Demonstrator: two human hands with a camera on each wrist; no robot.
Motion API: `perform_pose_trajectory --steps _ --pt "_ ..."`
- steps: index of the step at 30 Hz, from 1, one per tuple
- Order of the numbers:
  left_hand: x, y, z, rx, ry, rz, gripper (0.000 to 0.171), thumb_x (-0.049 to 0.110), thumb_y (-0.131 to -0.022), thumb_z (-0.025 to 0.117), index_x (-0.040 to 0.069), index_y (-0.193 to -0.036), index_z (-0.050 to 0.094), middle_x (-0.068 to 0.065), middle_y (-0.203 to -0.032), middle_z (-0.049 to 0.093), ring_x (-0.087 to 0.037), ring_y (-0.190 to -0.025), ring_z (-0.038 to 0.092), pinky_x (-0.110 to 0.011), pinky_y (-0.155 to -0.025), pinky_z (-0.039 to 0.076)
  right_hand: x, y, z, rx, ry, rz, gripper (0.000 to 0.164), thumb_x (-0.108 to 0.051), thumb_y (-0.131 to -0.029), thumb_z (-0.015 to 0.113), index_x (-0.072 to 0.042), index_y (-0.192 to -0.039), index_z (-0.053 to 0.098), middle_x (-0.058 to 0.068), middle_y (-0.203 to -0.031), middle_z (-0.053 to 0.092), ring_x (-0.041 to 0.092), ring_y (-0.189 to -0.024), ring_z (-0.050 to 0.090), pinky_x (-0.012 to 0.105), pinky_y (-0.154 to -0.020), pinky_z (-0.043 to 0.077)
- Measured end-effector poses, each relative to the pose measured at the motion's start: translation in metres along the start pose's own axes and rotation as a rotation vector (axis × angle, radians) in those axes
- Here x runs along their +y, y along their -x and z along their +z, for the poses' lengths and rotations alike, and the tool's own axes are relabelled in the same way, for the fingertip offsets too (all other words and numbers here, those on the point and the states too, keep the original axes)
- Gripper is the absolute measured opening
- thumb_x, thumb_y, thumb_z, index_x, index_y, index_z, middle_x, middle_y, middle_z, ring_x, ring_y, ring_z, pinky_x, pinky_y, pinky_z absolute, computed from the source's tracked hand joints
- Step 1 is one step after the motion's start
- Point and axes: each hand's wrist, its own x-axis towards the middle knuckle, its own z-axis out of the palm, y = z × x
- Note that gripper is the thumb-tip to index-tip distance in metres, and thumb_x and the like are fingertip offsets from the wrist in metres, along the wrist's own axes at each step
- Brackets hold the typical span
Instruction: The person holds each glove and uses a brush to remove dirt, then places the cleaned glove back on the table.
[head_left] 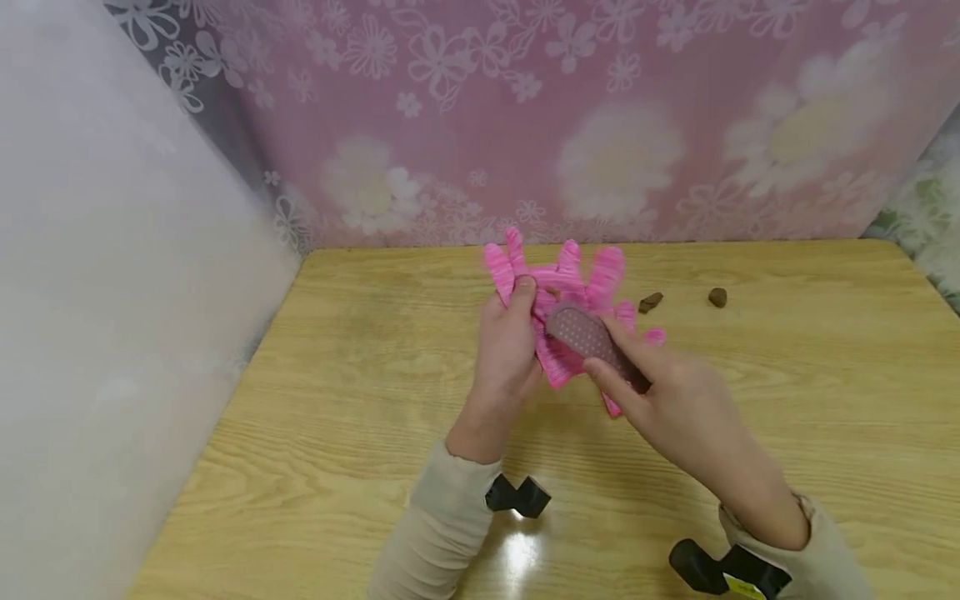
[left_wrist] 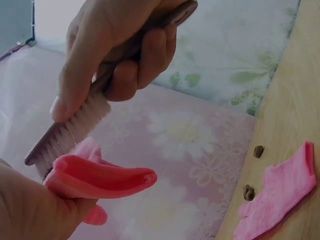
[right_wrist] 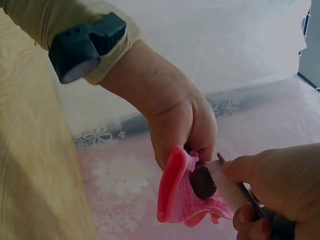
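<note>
Watching remotely, I see the right hand (head_left: 686,400), fingers gripping a brush (head_left: 581,333), long axis slanting, bristled end over the glove (head_left: 557,360) the left hand (head_left: 506,350) pinches.

Over the table (head_left: 360,433), the left hand (head_left: 508,346) was at the left side of the held glove (right_wrist: 177,195), and the right hand (head_left: 686,408) came from the right with the brush (head_left: 581,333) in it, above that glove. A clinging lump (right_wrist: 202,182) sat on the held glove just beside the brush. The loose glove (left_wrist: 280,192) lay on the table, below and partly to the right. Behind it were 2 more lumps, the left lump (head_left: 650,302) and the right lump (head_left: 717,297), set apart. A cloth (head_left: 487,167) hung behind the table; a sheet (head_left: 135,292) stood left.
</note>
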Motion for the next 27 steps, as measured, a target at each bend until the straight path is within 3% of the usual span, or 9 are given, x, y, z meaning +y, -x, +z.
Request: perform_pose_trajectory --steps 6,9,14,18,22,25,27 --pt "-0.012 0.005 0.011 -0.088 -0.036 -0.098 0.031 0.014 -0.107 0.036 -0.003 -0.129 0.049 -0.010 -0.108 0.060 -0.018 -0.102 0.061 -0.039 -0.095 0.053 0.013 -0.005 -0.016 -0.067 -0.012 0.215 0.051 -0.025 -0.097 0.065 -0.002 -0.141 0.053 0.012 -0.079 0.066 0.012 -0.052 0.042 0.026 -0.047 0.034" --pt "-0.018 0.006 0.013 -0.122 -0.028 -0.162 0.029 0.011 -0.106 0.035 -0.001 -0.131 0.047 -0.011 -0.108 0.060 -0.019 -0.102 0.061 -0.044 -0.096 0.052 0.022 -0.004 -0.024 -0.133 0.007 0.280 0.053 -0.030 -0.100 0.060 0.001 -0.142 0.051 0.010 -0.071 0.061 0.013 -0.049 0.039 0.026 -0.045 0.031" --pt "-0.024 0.006 0.014 -0.163 -0.032 -0.218 0.031 0.006 -0.104 0.036 0.000 -0.134 0.045 -0.012 -0.112 0.061 -0.020 -0.103 0.063 -0.041 -0.092 0.054 0.027 -0.005 -0.024 -0.141 0.037 0.302 0.054 -0.032 -0.101 0.057 0.001 -0.142 0.050 0.021 -0.087 0.069 0.015 -0.051 0.046 0.029 -0.047 0.035" --pt "-0.024 0.007 0.014 -0.164 -0.089 -0.197 0.032 0.004 -0.103 0.040 -0.003 -0.132 0.051 -0.013 -0.112 0.064 -0.016 -0.100 0.064 -0.031 -0.086 0.057 0.024 -0.007 -0.016 -0.088 0.055 0.281 0.053 -0.030 -0.099 0.060 0.001 -0.141 0.052 0.026 -0.095 0.068 0.024 -0.058 0.055 0.035 -0.050 0.041" --pt "-0.024 0.007 0.015 -0.149 -0.112 -0.176 0.029 0.004 -0.102 0.042 -0.006 -0.126 0.055 -0.008 -0.097 0.062 -0.010 -0.082 0.062 -0.021 -0.070 0.056 0.024 -0.008 -0.010 -0.032 0.046 0.272 0.051 -0.026 -0.098 0.063 0.003 -0.140 0.053 0.029 -0.098 0.068 0.026 -0.061 0.057 0.036 -0.052 0.041" --pt "-0.025 0.007 0.015 -0.141 -0.066 -0.202 0.027 0.005 -0.103 0.041 -0.006 -0.124 0.054 -0.009 -0.095 0.062 -0.015 -0.084 0.065 -0.025 -0.073 0.058 0.026 -0.006 -0.012 0.000 0.012 0.286 0.049 -0.025 -0.097 0.063 0.000 -0.139 0.054 0.028 -0.095 0.068 0.026 -0.061 0.057 0.035 -0.052 0.041" --pt "-0.025 0.007 0.014 -0.136 -0.026 -0.235 0.026 0.006 -0.104 0.040 -0.006 -0.124 0.052 -0.012 -0.099 0.063 -0.022 -0.096 0.067 -0.032 -0.081 0.059 0.027 -0.005 -0.013 0.027 -0.012 0.279 0.048 -0.023 -0.097 0.064 -0.001 -0.138 0.055 0.027 -0.095 0.069 0.027 -0.064 0.060 0.036 -0.053 0.044"
